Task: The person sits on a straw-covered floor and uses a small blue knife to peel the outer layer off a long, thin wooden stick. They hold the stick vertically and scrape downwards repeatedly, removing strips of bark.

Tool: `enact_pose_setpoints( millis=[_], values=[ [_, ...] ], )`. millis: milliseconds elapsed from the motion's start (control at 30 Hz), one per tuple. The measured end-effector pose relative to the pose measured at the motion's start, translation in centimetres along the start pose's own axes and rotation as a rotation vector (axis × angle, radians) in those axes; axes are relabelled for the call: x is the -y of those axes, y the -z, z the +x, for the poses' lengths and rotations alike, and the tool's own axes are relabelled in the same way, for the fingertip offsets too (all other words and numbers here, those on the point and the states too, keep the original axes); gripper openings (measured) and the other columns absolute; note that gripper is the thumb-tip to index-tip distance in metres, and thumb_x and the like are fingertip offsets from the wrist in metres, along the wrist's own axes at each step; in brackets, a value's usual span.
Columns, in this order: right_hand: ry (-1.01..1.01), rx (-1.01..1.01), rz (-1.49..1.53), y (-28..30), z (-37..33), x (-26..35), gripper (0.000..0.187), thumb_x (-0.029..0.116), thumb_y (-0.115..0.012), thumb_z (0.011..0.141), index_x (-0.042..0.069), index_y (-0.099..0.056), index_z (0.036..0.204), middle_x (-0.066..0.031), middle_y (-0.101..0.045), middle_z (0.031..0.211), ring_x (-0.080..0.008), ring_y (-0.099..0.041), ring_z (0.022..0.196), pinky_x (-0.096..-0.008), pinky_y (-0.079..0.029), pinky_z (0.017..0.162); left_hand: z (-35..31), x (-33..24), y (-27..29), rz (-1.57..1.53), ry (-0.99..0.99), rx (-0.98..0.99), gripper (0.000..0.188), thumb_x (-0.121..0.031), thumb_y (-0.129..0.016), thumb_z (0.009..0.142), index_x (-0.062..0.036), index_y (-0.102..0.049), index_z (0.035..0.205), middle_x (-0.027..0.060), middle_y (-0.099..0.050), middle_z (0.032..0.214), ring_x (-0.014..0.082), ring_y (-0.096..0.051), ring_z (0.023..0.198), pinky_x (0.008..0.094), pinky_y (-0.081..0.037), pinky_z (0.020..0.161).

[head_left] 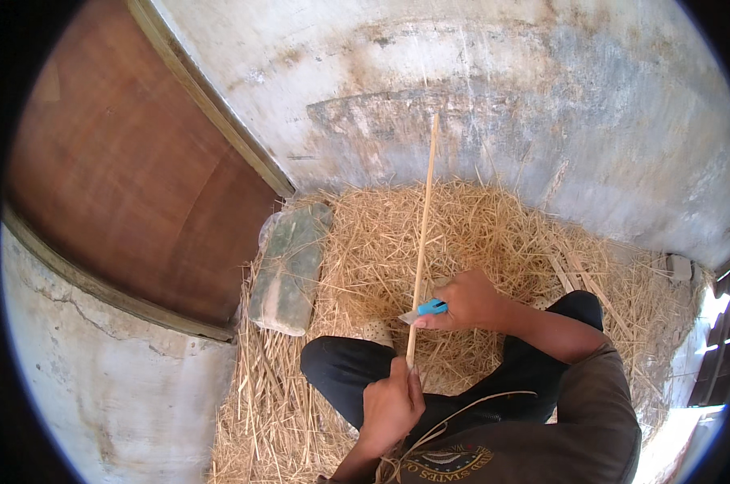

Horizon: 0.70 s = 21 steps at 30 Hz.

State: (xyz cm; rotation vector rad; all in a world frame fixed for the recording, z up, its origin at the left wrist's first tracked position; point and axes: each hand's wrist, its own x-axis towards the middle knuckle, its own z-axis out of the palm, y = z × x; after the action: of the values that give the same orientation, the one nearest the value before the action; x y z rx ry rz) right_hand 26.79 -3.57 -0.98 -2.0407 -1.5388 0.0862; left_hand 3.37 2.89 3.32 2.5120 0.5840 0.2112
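A long, thin, pale stick [424,230], like a bamboo strip, slants up and away from me toward the wall. Around its near end my left hand [391,409] is closed. Farther up, my right hand [467,302] grips a blue utility knife [432,307], its blade lying against the stick. The right thumb seems to press on the stick beside the blade. A thin curled strip [494,396] lies across my dark trousers near the left wrist.
Straw [494,218] covers the ground around my crossed legs. A greenish-grey block [292,266] lies at the left, beside a brown door panel [147,161] with a wooden frame. A stained plaster wall [542,105] rises ahead. Loose flat strips [572,270] lie at the right.
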Motion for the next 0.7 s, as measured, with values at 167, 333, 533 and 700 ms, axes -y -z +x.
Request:
enact_pose_setpoints(
  millis=[167, 333, 533, 700],
  values=[
    [-0.466, 0.047, -0.085, 3.6, 3.3, -4.7, 0.080, 0.081, -0.042, 0.077, 0.006, -0.067, 0.064, -0.0118, -0.055, 0.049, -0.0289, -0.059, 0.048, -0.0433, -0.046, 0.052, -1.0, -0.6, 0.0, -0.050, -0.006, 0.063, 0.014, -0.013, -0.053, 0.090, -0.0024, -0.046, 0.093, 0.0180, -0.053, 0.050, 0.0393, -0.057, 0.047, 0.0493, -0.045, 0.044],
    [-0.028, -0.012, -0.130, 0.1, 0.1, -1.2, 0.067, 0.076, -0.051, 0.077, 0.012, -0.068, 0.064, -0.0059, -0.050, 0.044, -0.0225, -0.050, 0.039, -0.0370, -0.041, 0.042, -1.6, 0.0, 0.1, -0.054, 0.003, 0.030, 0.014, -0.013, -0.053, 0.090, -0.0015, -0.046, 0.093, 0.0179, -0.053, 0.050, 0.0391, -0.056, 0.046, 0.0492, -0.045, 0.044],
    [-0.525, -0.009, -0.154, 3.3, 4.0, -8.6, 0.080, 0.076, -0.039, 0.083, 0.003, -0.066, 0.066, -0.0067, -0.053, 0.049, -0.0226, -0.054, 0.046, -0.0393, -0.044, 0.046, -3.1, -1.1, 0.7, -0.010, -0.048, 0.112, 0.016, -0.016, -0.053, 0.091, -0.0012, -0.046, 0.092, 0.0169, -0.054, 0.049, 0.0381, -0.057, 0.045, 0.0482, -0.046, 0.043],
    [-0.373, -0.001, -0.125, 2.2, 1.7, -6.0, 0.079, 0.077, -0.041, 0.082, 0.003, -0.065, 0.063, -0.0107, -0.056, 0.052, -0.0257, -0.056, 0.047, -0.0396, -0.044, 0.049, -4.3, -0.1, -0.1, 0.022, -0.062, 0.087, 0.019, -0.017, -0.052, 0.091, 0.0009, -0.047, 0.098, 0.0150, -0.054, 0.048, 0.0366, -0.057, 0.043, 0.0473, -0.046, 0.042]
  ],
)
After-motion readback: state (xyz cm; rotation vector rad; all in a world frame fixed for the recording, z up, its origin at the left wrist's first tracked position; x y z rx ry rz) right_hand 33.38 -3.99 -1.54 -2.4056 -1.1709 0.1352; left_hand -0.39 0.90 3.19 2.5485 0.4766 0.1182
